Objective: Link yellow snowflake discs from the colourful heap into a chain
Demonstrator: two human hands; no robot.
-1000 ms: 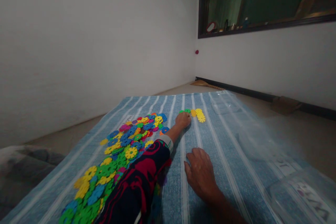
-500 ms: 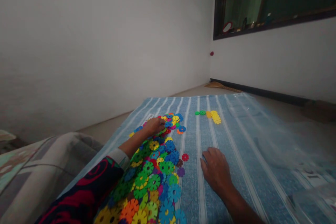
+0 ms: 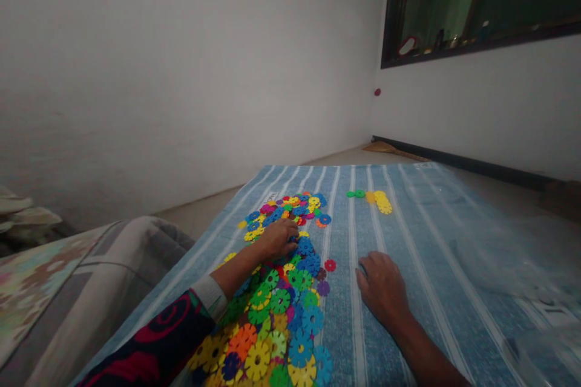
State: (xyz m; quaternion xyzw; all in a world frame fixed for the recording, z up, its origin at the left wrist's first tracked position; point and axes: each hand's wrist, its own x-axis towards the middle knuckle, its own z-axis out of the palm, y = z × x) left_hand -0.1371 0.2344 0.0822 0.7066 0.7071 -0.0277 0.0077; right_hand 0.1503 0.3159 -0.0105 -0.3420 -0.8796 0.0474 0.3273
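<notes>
A long pile of colourful notched plastic discs (image 3: pixel 279 300) lies on the striped blue cloth. My left hand (image 3: pixel 279 238) is over the middle of this pile, palm down, its bent fingers and thumb a little apart among the discs. No disc shows lifted in it. To the right of the pile my right hand (image 3: pixel 385 289) rests low over the cloth with curled fingers. A small dark bluish bit shows at its thumb and forefinger, too blurred to name. Between the hands lie a red disc (image 3: pixel 330 265) and a purple disc (image 3: pixel 323 288).
Yellow discs (image 3: pixel 382 202) and small green discs (image 3: pixel 359 194) lie in a row farther back on the striped cloth (image 3: pixel 338 242). Clear plastic bags (image 3: pixel 512 266) are at the right. Grey fabric (image 3: pixel 136 266) lies at the left, with a white wall (image 3: pixel 204 72) behind.
My left hand has drawn back toward me from the far part of the pile, uncovering discs there. My right hand stays at about the same place on the cloth. The view has shifted slightly left.
</notes>
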